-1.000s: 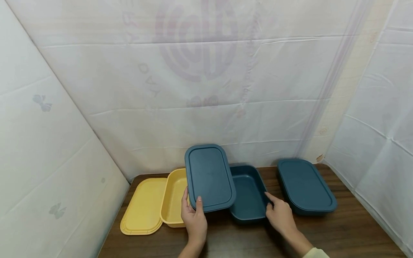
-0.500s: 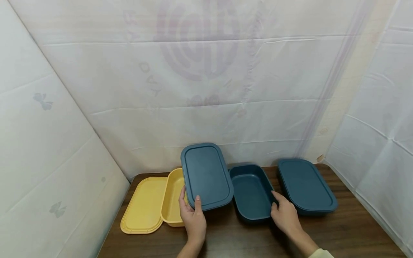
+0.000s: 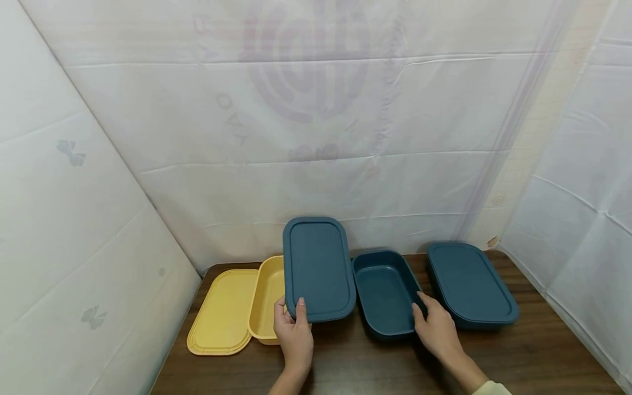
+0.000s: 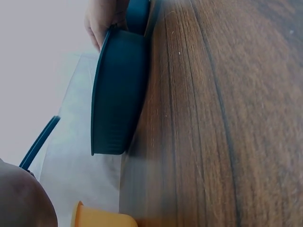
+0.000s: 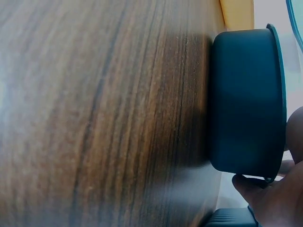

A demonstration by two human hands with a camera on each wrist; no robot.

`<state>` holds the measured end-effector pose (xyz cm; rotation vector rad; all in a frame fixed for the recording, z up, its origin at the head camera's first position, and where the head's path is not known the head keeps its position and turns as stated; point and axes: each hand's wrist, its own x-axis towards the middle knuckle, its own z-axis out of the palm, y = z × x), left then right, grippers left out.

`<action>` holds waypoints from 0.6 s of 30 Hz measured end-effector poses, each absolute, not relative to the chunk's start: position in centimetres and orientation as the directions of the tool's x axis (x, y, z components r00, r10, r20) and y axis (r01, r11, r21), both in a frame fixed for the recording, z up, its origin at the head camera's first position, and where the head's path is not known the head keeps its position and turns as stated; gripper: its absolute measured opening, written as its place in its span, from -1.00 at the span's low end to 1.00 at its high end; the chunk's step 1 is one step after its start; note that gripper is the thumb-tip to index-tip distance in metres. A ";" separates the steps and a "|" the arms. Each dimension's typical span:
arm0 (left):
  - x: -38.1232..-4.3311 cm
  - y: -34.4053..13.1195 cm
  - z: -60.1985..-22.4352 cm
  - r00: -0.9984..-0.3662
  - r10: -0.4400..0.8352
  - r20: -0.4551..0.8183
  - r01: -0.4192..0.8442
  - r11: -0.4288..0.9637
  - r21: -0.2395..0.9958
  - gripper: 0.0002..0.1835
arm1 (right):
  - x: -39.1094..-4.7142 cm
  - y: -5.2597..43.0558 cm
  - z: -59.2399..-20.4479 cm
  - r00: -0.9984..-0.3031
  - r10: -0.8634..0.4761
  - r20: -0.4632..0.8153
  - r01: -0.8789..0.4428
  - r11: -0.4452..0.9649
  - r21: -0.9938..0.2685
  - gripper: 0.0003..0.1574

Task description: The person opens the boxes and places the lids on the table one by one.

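A dark blue lid point(image 3: 320, 269) is raised above the table, tilted, its near edge between the thumb and fingers of my left hand point(image 3: 294, 340). In the left wrist view this lid point(image 4: 40, 144) appears edge-on beside the blurred hand. My right hand point(image 3: 436, 329) pinches the right rim of an uncovered dark blue food container point(image 3: 387, 299) standing on the table. The right wrist view shows that container's side wall point(image 5: 246, 101) and my fingers at its rim. Beneath the raised lid, a yellow container point(image 3: 266, 307) is partly hidden.
A yellow lid point(image 3: 222, 312) lies at the left, against the yellow container. Another dark blue container with its lid on point(image 3: 471, 282) stands right of my right hand. White sheeting point(image 3: 316, 137) rises behind the brown wooden table point(image 3: 365, 370) and along both sides.
The uncovered blue container has shifted right with my right hand, coming out from under the lid. My left hand has moved the lid slightly and changed its tilt.
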<state>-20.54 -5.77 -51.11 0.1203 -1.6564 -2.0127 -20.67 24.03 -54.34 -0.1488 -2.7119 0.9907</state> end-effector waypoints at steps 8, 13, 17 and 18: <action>-20.7 -5.8 -51.1 -0.845 -0.403 0.352 0.409 -0.062 0.911 -0.74 | -20.9 24.1 -54.4 -0.971 0.168 0.172 0.019 0.768 -0.641 -0.25; -20.6 -5.8 -51.2 -0.845 -0.366 0.390 0.439 -0.060 0.896 -0.70 | -20.9 24.2 -54.5 -0.974 0.150 0.173 0.009 0.779 -0.627 -0.31; -20.5 -5.6 -51.3 -0.842 -0.337 0.422 0.466 -0.056 0.883 -0.65 | -20.9 24.3 -54.4 -0.975 0.143 0.167 0.009 0.784 -0.620 -0.31; -20.5 -5.6 -51.3 -0.839 -0.329 0.434 0.473 -0.047 0.880 -0.64 | -20.9 24.3 -54.4 -0.976 0.142 0.164 0.010 0.784 -0.620 -0.31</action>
